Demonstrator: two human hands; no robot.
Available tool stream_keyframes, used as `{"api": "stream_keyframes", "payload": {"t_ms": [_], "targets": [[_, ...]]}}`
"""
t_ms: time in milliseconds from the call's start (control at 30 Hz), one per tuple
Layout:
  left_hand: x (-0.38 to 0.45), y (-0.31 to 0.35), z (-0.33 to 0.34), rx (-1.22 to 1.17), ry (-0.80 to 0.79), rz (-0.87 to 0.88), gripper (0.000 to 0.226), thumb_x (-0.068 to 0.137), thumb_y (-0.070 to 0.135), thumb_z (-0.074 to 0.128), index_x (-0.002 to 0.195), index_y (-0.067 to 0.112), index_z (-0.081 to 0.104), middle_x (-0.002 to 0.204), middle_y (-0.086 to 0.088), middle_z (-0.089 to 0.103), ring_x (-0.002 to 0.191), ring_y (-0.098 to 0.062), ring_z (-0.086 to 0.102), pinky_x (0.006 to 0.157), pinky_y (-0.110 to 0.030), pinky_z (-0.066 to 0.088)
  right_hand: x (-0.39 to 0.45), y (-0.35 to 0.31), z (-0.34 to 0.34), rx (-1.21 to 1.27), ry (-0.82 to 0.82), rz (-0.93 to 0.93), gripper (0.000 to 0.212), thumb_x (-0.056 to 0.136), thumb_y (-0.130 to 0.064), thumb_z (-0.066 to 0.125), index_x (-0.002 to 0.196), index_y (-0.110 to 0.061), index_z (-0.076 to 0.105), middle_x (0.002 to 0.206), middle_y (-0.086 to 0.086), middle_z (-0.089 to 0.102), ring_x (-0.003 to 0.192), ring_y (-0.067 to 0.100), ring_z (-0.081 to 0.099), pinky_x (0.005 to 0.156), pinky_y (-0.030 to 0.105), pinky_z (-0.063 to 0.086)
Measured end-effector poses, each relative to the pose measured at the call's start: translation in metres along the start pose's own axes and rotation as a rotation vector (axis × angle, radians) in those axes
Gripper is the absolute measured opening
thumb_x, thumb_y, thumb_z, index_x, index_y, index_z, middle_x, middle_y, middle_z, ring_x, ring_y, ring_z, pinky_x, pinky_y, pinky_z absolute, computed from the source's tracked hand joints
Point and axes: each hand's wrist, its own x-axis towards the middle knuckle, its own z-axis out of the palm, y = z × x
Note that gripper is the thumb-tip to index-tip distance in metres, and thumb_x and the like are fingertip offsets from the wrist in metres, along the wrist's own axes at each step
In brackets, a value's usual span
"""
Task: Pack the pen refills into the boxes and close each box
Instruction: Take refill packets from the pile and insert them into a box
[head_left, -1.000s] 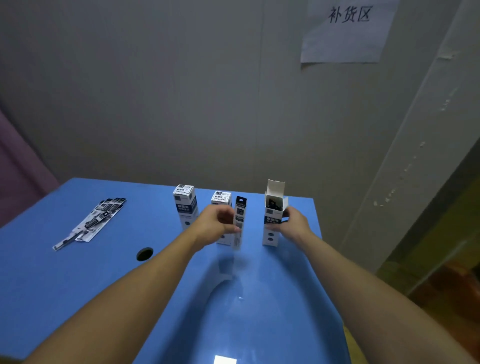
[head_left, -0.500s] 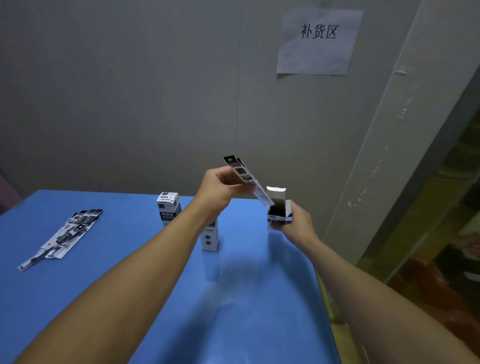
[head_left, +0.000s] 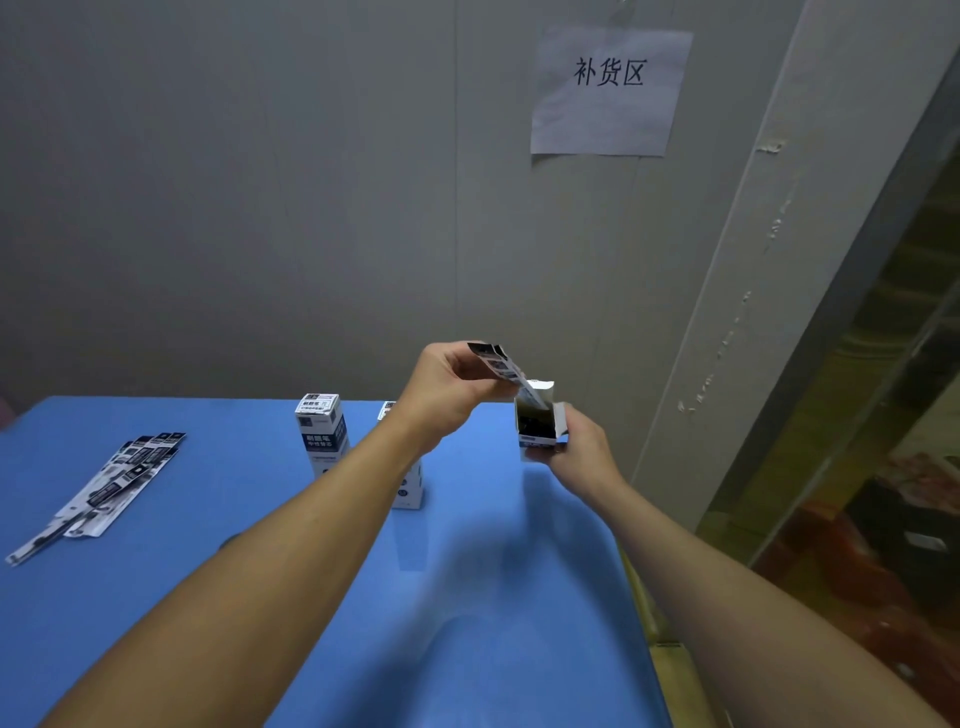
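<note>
Head view: since half a second ago the refill packet (head_left: 503, 367) has dropped further, its lower end now inside the open box (head_left: 537, 423). My left hand (head_left: 447, 387) pinches its upper end; my right hand (head_left: 579, 449) grips the box, lifted off the blue table (head_left: 156, 571). Insertion is underway, I judge. The packet's long axis slants, top up-left, bottom down-right into the mouth.

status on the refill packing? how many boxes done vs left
Done: closed box stands on the table; a second box sits behind the left arm, its top hidden. In hand: left hand feeds a refill pack into the open box held by the right hand. Left: loose refill packs.
</note>
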Motion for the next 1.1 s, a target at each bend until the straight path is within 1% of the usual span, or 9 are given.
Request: {"api": "stream_keyframes", "payload": {"t_ms": [100,267,400,500,567,700,833,933,1100], "targets": [[0.001,-0.005,-0.001,0.038,-0.012,0.005,0.02,0.079,-0.011,0.076,0.087,0.007,0.074,0.086,-0.006,0.077,0.086,-0.021,0.074,0.083,-0.03,0.058,0.002,0.0,0.001,0.005,0.01,-0.013,0.04,0.073,0.006,0.078,0.101,-0.022,0.067,0.098,-0.007,0.068,0.088,0.012,0.065,0.072,0.019,0.057],[0.001,-0.013,0.001,0.124,-0.058,0.021,0.035,0.081,-0.008,0.075,0.081,0.027,0.075,0.087,0.003,0.077,0.089,-0.015,0.074,0.088,-0.032,0.057,0.005,0.0,0.004,0.005,-0.019,-0.018,0.042,0.074,0.007,0.075,0.103,-0.022,0.067,0.096,-0.01,0.066,0.091,0.017,0.067,0.078,0.034,0.061],[0.0,-0.027,0.001,0.474,-0.08,0.133,0.022,0.083,0.016,0.08,0.09,0.035,0.072,0.094,0.011,0.074,0.094,-0.002,0.069,0.089,-0.029,0.055,0.003,0.0,0.006,-0.022,-0.024,-0.03,0.04,0.076,0.005,0.075,0.101,-0.025,0.068,0.089,-0.016,0.063,0.085,0.011,0.067,0.077,0.029,0.059],[0.0,-0.039,-0.002,0.705,-0.07,0.175,0.017,0.085,0.025,0.078,0.101,0.03,0.074,0.104,0.008,0.064,0.105,-0.007,0.058,0.093,-0.028,0.048,0.002,0.003,0.008,-0.01,-0.049,-0.027,0.044,0.078,0.006,0.072,0.104,-0.029,0.068,0.094,-0.016,0.065,0.087,0.012,0.07,0.078,0.033,0.061],[0.0,-0.046,-0.002,0.812,-0.094,0.249,0.017,0.086,0.024,0.077,0.103,0.023,0.075,0.104,0.011,0.062,0.109,-0.012,0.043,0.093,-0.02,0.038,0.002,0.002,0.009,0.007,-0.062,-0.037,0.046,0.078,0.004,0.07,0.108,-0.031,0.068,0.099,-0.011,0.068,0.09,0.014,0.07,0.077,0.037,0.062],[-0.002,-0.054,0.0,0.836,-0.075,0.31,0.017,0.085,0.018,0.076,0.103,0.021,0.076,0.108,0.007,0.055,0.107,-0.013,0.033,0.092,-0.007,0.029,0.002,0.002,0.012,0.029,-0.08,-0.015,0.045,0.079,-0.002,0.072,0.107,-0.036,0.067,0.1,-0.009,0.069,0.09,0.015,0.07,0.077,0.038,0.062],[-0.002,-0.053,0.002,0.827,-0.079,0.32,0.019,0.085,0.014,0.073,0.104,0.014,0.073,0.112,0.006,0.051,0.109,-0.012,0.034,0.097,-0.011,0.033,0.002,0.008,0.014,-0.024,-0.074,0.001,0.044,0.076,-0.009,0.074,0.109,-0.036,0.064,0.104,-0.009,0.068,0.091,0.015,0.069,0.078,0.04,0.061],[-0.003,-0.055,0.001,0.803,-0.07,0.306,0.023,0.084,0.014,0.074,0.107,0.019,0.074,0.111,0.008,0.052,0.11,-0.01,0.035,0.091,-0.002,0.03,-0.001,0.012,0.012,-0.036,-0.063,0.012,0.048,0.075,-0.005,0.076,0.112,-0.034,0.064,0.104,-0.008,0.068,0.091,0.014,0.068,0.078,0.035,0.06],[-0.007,-0.065,-0.002,0.767,-0.036,0.267,0.025,0.083,0.016,0.073,0.107,0.024,0.071,0.112,0.009,0.052,0.113,-0.013,0.039,0.088,-0.014,0.036,-0.002,0.015,0.012,-0.068,-0.066,0.031,0.045,0.074,-0.007,0.079,0.108,-0.032,0.065,0.104,-0.007,0.066,0.092,0.013,0.066,0.075,0.029,0.057]]}}
